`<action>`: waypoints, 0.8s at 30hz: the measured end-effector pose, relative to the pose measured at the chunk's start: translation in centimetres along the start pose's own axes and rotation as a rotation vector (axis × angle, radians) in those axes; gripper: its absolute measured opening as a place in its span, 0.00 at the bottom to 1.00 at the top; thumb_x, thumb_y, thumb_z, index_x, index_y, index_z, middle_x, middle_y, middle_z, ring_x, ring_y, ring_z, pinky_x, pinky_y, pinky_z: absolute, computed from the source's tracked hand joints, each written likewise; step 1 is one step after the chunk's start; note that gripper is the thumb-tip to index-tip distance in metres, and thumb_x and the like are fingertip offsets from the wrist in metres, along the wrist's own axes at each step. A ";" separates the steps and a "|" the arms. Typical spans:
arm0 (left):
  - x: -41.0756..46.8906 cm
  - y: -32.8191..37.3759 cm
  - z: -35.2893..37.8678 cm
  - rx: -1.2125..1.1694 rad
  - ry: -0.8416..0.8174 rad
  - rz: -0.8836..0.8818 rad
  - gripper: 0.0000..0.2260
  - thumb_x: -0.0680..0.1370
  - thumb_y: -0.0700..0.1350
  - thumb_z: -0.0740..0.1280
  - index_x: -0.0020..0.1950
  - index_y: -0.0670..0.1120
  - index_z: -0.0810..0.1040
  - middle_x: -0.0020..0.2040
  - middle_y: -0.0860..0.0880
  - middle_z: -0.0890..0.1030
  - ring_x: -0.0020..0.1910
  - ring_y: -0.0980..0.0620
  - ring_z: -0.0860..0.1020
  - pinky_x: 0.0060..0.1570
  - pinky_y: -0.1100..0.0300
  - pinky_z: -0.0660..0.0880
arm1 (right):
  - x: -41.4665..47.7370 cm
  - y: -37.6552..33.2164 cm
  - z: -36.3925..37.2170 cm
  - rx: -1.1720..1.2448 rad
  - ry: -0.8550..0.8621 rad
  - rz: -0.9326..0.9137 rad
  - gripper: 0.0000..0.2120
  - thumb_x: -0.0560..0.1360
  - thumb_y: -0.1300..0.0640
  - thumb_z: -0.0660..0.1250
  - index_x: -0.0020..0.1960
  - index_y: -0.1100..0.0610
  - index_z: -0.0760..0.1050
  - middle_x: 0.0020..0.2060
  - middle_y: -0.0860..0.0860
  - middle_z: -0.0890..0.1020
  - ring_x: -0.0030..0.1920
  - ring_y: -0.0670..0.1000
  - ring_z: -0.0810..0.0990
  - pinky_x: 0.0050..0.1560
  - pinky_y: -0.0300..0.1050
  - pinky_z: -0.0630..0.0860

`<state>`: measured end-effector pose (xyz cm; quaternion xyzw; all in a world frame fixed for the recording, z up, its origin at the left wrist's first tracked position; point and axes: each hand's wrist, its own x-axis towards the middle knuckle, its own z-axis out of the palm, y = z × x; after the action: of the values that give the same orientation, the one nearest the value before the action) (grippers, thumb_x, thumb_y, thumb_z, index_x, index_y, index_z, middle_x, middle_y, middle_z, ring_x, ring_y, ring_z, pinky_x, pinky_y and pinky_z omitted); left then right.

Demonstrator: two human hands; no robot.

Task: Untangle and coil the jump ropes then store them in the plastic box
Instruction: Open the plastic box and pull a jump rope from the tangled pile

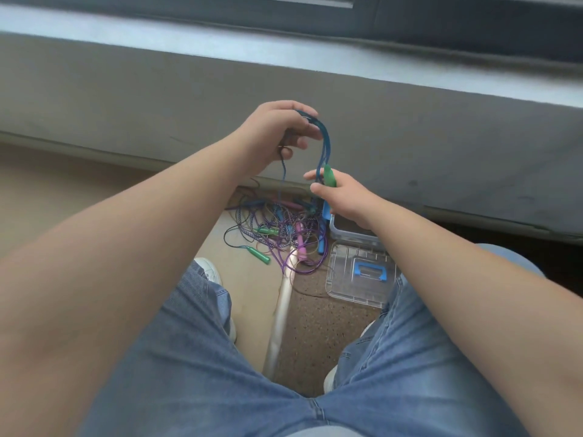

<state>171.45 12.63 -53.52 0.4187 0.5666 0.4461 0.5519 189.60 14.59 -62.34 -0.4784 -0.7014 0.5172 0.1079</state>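
Left hand (277,134) is closed on the loops of a blue rope (325,146), right hand (340,197) pinches its green handle (329,178). Cord looks light and floppy, so grip the handles. Tangled pile (277,231) sits on the floor beside the plastic box (350,234).

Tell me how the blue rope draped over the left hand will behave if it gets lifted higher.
The blue rope looks floppy: it hangs in limp loops from the left hand. It probably weighs little, since a loose grip holds it. One strand runs down toward the tangled pile, so lifting may drag that; the green handle in the right hand should stay put.
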 end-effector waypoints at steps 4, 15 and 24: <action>0.4 0.1 -0.3 0.185 0.137 0.043 0.08 0.76 0.37 0.63 0.49 0.47 0.79 0.41 0.47 0.85 0.29 0.55 0.74 0.29 0.62 0.63 | 0.4 -0.7 -0.5 0.138 0.152 -0.008 0.05 0.80 0.54 0.64 0.47 0.54 0.76 0.35 0.49 0.84 0.40 0.51 0.80 0.48 0.46 0.75; -0.5 -6.8 -5.1 0.973 0.277 -0.174 0.09 0.79 0.52 0.65 0.52 0.51 0.82 0.47 0.48 0.83 0.53 0.45 0.80 0.52 0.59 0.73 | 2.0 -1.4 -5.0 0.416 0.621 0.088 0.05 0.81 0.53 0.63 0.46 0.50 0.73 0.35 0.50 0.71 0.31 0.50 0.72 0.28 0.43 0.77; 0.1 -4.4 -3.7 0.667 0.344 -0.123 0.12 0.77 0.53 0.61 0.49 0.54 0.83 0.32 0.50 0.73 0.32 0.46 0.72 0.38 0.58 0.73 | 1.6 0.3 -3.0 0.190 0.329 0.114 0.08 0.81 0.55 0.63 0.53 0.55 0.79 0.32 0.51 0.80 0.33 0.52 0.77 0.40 0.50 0.77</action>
<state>167.83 11.47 -57.80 0.4594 0.7891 0.2671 0.3080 190.92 17.72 -61.82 -0.5832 -0.5941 0.5012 0.2362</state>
